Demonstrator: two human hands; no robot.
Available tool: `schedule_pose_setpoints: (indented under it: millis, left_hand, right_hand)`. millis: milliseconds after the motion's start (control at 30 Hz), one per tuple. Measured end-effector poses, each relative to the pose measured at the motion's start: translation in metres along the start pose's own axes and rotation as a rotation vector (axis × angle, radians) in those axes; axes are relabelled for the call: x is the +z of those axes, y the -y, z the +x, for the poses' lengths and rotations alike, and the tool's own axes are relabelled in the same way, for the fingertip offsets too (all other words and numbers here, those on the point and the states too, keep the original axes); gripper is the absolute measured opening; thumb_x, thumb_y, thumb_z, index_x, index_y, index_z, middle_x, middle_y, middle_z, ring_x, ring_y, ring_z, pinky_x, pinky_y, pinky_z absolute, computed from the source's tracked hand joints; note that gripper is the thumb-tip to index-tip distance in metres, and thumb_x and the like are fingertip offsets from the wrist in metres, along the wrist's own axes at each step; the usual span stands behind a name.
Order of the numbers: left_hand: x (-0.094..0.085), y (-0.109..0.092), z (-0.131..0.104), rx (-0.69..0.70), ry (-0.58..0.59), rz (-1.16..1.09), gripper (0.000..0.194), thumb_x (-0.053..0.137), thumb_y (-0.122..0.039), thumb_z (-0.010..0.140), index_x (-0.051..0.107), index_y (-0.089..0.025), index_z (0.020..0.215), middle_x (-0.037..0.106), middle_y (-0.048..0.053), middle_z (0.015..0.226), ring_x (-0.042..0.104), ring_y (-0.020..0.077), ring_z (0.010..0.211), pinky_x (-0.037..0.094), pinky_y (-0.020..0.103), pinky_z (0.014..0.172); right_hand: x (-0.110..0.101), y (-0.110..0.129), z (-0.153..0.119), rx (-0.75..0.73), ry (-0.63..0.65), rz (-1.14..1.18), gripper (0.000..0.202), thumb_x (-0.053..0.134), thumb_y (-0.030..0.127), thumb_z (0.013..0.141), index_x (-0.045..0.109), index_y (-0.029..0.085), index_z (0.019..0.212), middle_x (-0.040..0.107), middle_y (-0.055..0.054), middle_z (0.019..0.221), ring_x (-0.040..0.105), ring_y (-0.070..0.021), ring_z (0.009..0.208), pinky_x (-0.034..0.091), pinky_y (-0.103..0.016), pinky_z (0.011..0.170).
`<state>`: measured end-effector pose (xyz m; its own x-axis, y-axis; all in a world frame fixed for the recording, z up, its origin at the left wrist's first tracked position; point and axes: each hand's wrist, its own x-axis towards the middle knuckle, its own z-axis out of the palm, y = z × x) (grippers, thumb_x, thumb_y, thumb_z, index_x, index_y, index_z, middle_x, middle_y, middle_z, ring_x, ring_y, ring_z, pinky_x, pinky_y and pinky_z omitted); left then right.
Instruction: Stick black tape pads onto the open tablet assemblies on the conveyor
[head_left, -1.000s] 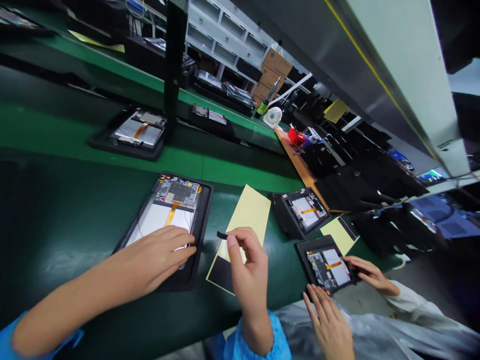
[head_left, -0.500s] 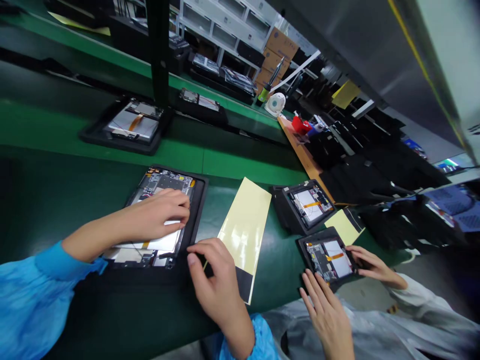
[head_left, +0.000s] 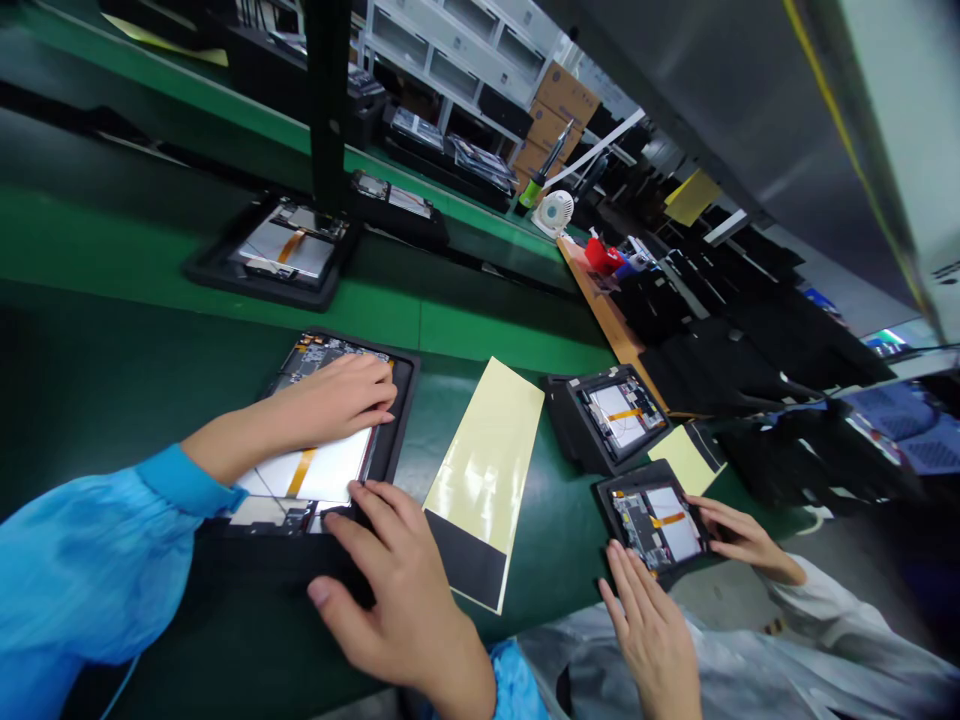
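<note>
One opened tablet, white panel crossed by orange strip, lies beneath the unclenched left hand and right hand.

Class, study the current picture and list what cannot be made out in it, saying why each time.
All in the head view:
- Part of the open device: covered by the left hand.
- Anything beneath the fingertips of the right hand: hidden by the fingers.
- Wording on the cardboard boxes: too small.
- The wrist behind the co-worker's lower hand: cut off by the bottom edge.
</note>
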<state>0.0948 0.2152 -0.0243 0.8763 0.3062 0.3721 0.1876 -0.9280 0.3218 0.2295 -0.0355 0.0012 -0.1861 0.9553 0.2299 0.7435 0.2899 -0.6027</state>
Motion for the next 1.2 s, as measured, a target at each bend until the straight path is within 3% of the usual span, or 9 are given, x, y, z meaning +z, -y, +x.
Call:
schedule_pose_setpoints:
  millis: [133,267,333,433,567,700,1000,1200]
  left_hand:
    - [0.0,-0.005,0.003,-0.006,-0.044,0.039,0.03,0.052,-0.023,0.115,0.067,-0.016,0.089,0.064,0.011,0.098,0.055,0.0276,0.095,0.042,0.037,0.084]
    - [-0.013,-0.033,-0.004,0.053,-0.061,-0.014,0.028,0.046,-0.005,0.106,0.071,-0.016,0.106,0.069,0.011,0.109,0.061,0.0268,0.104,0.046,0.036,0.093]
    - [-0.02,-0.048,-0.011,0.087,0.007,-0.196,0.029,0.047,-0.001,0.102,0.071,-0.018,0.103,0.071,0.006,0.104,0.063,0.0223,0.1,0.048,0.03,0.09]
    - [-0.023,-0.058,-0.018,0.062,0.168,-0.475,0.029,0.05,0.004,0.093,0.063,-0.019,0.08,0.068,0.001,0.082,0.063,0.0181,0.085,0.046,0.026,0.078]
    - [-0.014,-0.05,-0.018,0.032,0.239,-0.5,0.028,0.051,0.006,0.077,0.064,-0.019,0.074,0.069,-0.001,0.078,0.063,0.0176,0.082,0.045,0.026,0.077]
    - [-0.007,-0.037,-0.009,0.018,0.24,-0.439,0.024,0.05,0.003,0.073,0.061,-0.019,0.069,0.068,0.0,0.076,0.06,0.0197,0.081,0.042,0.03,0.075]
    - [-0.012,-0.016,0.012,0.054,0.18,-0.355,0.024,0.049,0.001,0.078,0.057,-0.019,0.069,0.066,0.003,0.076,0.055,0.0232,0.083,0.038,0.036,0.08]
    - [-0.016,-0.03,0.002,0.09,0.139,-0.402,0.034,0.051,0.002,0.082,0.074,-0.023,0.078,0.074,-0.001,0.09,0.062,0.0215,0.095,0.038,0.036,0.097]
  right_hand:
    - [-0.003,0.002,0.001,0.135,0.039,0.087,0.052,0.071,0.044,0.107,0.072,0.018,0.153,0.07,-0.015,0.163,0.053,-0.0373,0.162,0.051,-0.058,0.132]
    - [-0.007,0.003,0.003,0.209,0.101,0.185,0.054,0.076,0.04,0.104,0.073,0.017,0.153,0.067,-0.016,0.166,0.045,-0.0393,0.169,0.046,-0.061,0.134]
    - [-0.008,0.003,0.004,0.21,0.11,0.216,0.055,0.078,0.035,0.101,0.074,0.016,0.152,0.066,-0.015,0.166,0.045,-0.0394,0.169,0.044,-0.061,0.136]
    - [-0.008,0.002,0.004,0.206,0.086,0.26,0.053,0.08,0.038,0.1,0.078,0.016,0.148,0.069,-0.015,0.164,0.05,-0.0389,0.165,0.046,-0.059,0.134]
    - [-0.005,0.0,0.002,0.22,0.068,0.292,0.06,0.086,0.055,0.097,0.081,0.019,0.144,0.069,-0.014,0.164,0.056,-0.0382,0.159,0.05,-0.057,0.131]
    - [-0.004,-0.001,0.0,0.217,0.081,0.286,0.064,0.088,0.063,0.094,0.082,0.022,0.143,0.069,-0.014,0.164,0.056,-0.0373,0.158,0.049,-0.056,0.131]
    - [-0.012,0.001,0.005,0.204,0.111,0.244,0.058,0.086,0.06,0.098,0.083,0.022,0.142,0.071,-0.013,0.162,0.058,-0.0341,0.157,0.051,-0.05,0.13]
    - [-0.016,0.002,0.009,0.232,0.133,0.255,0.058,0.088,0.058,0.097,0.084,0.021,0.14,0.072,-0.014,0.16,0.06,-0.0333,0.155,0.052,-0.048,0.129]
